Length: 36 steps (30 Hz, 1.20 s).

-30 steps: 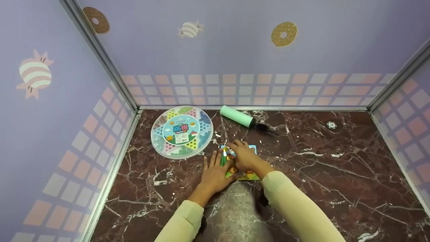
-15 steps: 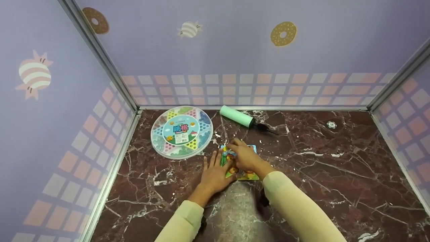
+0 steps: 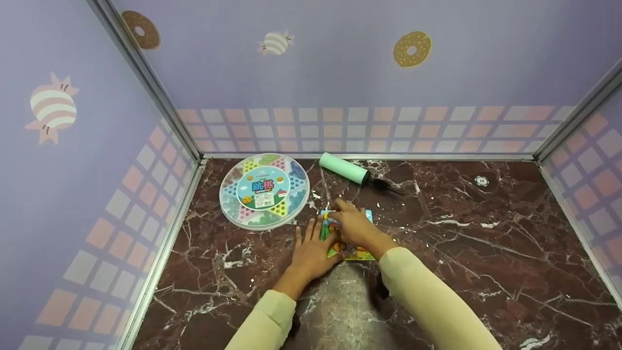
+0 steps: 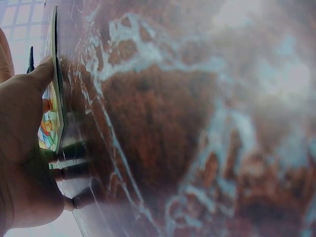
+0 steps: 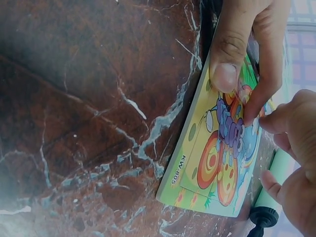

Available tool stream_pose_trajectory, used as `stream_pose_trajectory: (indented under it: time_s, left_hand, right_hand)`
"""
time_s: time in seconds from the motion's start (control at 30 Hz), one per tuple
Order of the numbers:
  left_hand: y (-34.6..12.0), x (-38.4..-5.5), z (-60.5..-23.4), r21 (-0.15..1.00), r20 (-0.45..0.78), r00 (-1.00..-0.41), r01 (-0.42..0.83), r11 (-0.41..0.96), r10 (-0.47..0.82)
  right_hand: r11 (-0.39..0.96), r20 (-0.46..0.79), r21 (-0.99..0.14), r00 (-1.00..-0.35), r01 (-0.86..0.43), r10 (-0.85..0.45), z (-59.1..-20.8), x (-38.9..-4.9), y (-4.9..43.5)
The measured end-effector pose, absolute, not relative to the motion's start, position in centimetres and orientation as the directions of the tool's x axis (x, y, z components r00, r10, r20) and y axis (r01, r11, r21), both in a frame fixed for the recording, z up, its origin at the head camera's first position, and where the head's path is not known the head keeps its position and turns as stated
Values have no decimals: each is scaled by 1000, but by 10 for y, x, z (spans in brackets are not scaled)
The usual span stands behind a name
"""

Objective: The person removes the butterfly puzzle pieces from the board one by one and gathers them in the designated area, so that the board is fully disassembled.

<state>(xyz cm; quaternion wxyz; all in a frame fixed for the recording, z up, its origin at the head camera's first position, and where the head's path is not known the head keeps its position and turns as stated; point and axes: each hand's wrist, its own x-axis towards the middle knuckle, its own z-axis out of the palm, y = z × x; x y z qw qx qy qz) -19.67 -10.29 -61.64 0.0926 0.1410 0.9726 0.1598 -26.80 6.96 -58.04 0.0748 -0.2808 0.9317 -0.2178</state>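
Note:
A thin picture puzzle board [image 3: 362, 256] lies flat on the marble-patterned surface. In the right wrist view, the puzzle board [image 5: 200, 143] shows a cartoon butterfly and the marking "KW-805". My left hand [image 3: 309, 255] rests on its left side with fingers spread, thumb and index finger [image 5: 266, 69] lying over the picture. Bent fingers of my right hand [image 3: 357, 226] touch the board's upper left part. From the right wrist, the thumb and index finger of this right hand [image 5: 301, 153] appear apart, the index fingertip against the picture. The hands hide part of the board.
A round Chinese checkers set [image 3: 264, 194] lies at the back left. Beside it is a mint-green hand pump [image 3: 343, 168] with a black nozzle. A small round chip [image 3: 481, 181] lies at the back right. Purple walls enclose the surface behind and at both sides.
My right fingers have shifted slightly at the board's upper left, where a white and green patch seen earlier is now mostly covered. My left hand stays in place.

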Motion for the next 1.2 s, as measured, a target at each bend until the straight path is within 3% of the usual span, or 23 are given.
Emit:
stream_pose_trajectory:
  time_s: [0.63,1.2]
  left_hand:
    - [-103,-194,-614,358,-146,-940,240,903,308]
    - [-103,-196,-617,333,-131,-941,254,908,311]
  right_hand:
    - [761,7,-329,-808,-559,-590,-585,-271,64]
    - [751,57,-344,-811,-564,-582,-582,-270,76]
